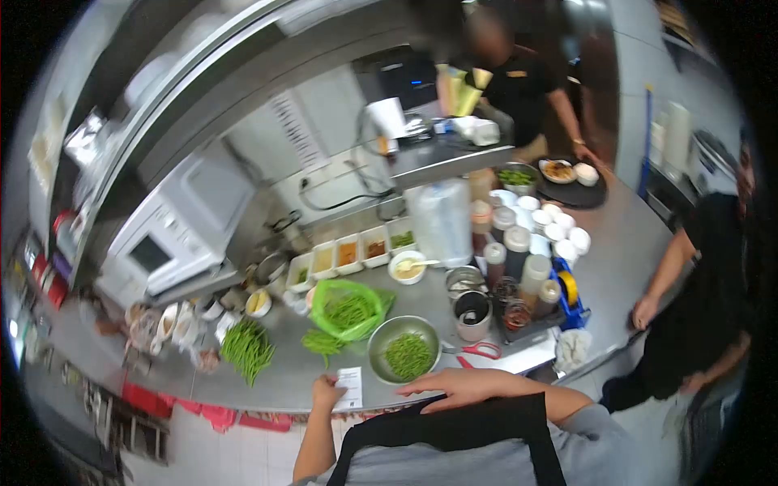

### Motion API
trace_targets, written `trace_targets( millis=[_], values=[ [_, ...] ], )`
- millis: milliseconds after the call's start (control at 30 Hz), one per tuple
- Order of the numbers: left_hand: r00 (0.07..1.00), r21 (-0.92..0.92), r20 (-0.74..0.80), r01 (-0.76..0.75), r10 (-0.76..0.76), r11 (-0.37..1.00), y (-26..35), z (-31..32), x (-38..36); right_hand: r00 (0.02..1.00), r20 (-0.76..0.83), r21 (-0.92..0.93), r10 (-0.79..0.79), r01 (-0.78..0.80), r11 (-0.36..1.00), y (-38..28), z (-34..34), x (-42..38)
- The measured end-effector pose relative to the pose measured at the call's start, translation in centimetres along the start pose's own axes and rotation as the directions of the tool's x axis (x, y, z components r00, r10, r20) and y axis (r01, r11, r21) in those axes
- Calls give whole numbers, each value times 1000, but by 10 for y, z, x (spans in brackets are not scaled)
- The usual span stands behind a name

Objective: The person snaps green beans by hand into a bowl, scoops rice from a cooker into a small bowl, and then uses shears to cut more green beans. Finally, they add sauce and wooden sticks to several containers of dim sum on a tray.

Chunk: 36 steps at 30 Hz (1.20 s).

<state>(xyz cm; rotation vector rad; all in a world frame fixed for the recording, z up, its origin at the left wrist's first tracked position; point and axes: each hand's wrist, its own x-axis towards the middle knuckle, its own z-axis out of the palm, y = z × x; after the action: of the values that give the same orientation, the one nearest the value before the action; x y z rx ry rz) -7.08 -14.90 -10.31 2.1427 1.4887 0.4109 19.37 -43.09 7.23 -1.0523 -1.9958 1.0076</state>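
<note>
At the counter's front edge, my left hand (327,394) has its fingers closed at the left edge of a white printed paper slip (350,387). My right hand (458,385) is held in front of my apron, fingers stretched out and holding nothing. Just beyond it stands a steel bowl (378,338) with cut green beans (408,356) inside. Behind the slip, a light-green plastic bag (327,293) holds more cut beans, and some green beans (322,342) lie beside it. Red-handled scissors (481,350) rest right of the bowl. A bunch of long green beans (247,350) lies farther left.
Several white containers of ingredients (348,254) line the wall. Sauce bottles (533,274) and a blue tape dispenser (572,296) stand to the right. A microwave (170,227) sits at left. One person (527,93) touches a black tray (571,191); another person (689,283) stands at right.
</note>
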Motion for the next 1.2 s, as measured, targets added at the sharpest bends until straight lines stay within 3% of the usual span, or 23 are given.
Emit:
trace_targets(
  millis=[67,167,200,267,300,333,367,400,433,467,500,533,567,633,733,767,833,933,1033,1100,1167,1200],
  values=[
    [1000,-141,10,-23,24,990,-42,21,25,990,-136,8,24,-23,1000,0,-7,-25],
    [999,-301,-40,-24,13,953,8,2,-9,980,-176,63,88,-77,995,6,-15,-49],
    [996,-67,-73,-62,57,996,4,-3,-11,973,-213,74,85,-71,995,9,-16,-54],
    [992,-232,-106,-87,64,969,-8,-27,-6,958,-255,95,132,-111,989,0,-23,-62],
    [973,-320,-206,-168,105,932,21,-59,-11,950,-272,91,153,-133,987,-3,-32,-65],
    [896,-428,-364,-402,253,809,48,-91,-5,945,-281,55,165,-156,986,-1,-37,-69],
    [919,-265,-333,-304,209,915,74,-136,3,933,-306,111,189,-163,980,-4,-41,-72],
    [871,-442,-442,-420,215,792,114,-170,7,924,-319,163,210,-164,973,-12,-44,-73],
    [781,-264,-572,-464,250,845,158,-203,14,917,-328,211,226,-162,964,-14,-47,-73],
    [700,-144,-592,-581,401,801,183,-238,37,922,-339,160,187,-139,977,-9,-49,-74],
    [641,-148,-673,-604,368,783,247,-261,31,927,-336,135,170,-131,982,-7,-51,-73],
    [603,-212,-667,-716,437,665,274,-287,57,927,-345,143,148,-104,984,-6,-52,-72],
    [565,-325,-717,-789,408,521,311,-304,78,923,-362,155,129,-77,985,-6,-53,-72],
    [424,-415,-796,-902,432,122,391,-334,104,917,-350,191,193,-132,973,-9,-56,-74],
    [426,-470,-844,-880,325,-68,482,-359,118,907,-375,214,191,-116,970,-2,-58,-78],
    [444,-470,-860,-881,249,-52,503,-362,124,905,-376,220,200,-123,968,-1,-60,-80],
    [357,-390,-888,-918,290,-65,519,-364,158,898,-378,242,224,-137,960,-3,-61,-82],
    [402,-408,-867,-912,293,44,526,-350,165,892,-405,222,202,-119,968,-1,-61,-85],
    [383,-391,-887,-920,258,21,522,-337,164,902,-401,167,160,-100,981,6,-61,-85],
    [348,-382,-894,-921,282,-75,519,-342,177,910,-395,94,127,-98,991,9,-62,-86],
    [279,-272,-930,-960,241,61,518,-360,195,911,-399,10,107,-113,994,14,-61,-89],
    [291,-280,-932,-957,216,81,521,-365,192,910,-390,38,143,-140,989,13,-61,-90]
  ],
)
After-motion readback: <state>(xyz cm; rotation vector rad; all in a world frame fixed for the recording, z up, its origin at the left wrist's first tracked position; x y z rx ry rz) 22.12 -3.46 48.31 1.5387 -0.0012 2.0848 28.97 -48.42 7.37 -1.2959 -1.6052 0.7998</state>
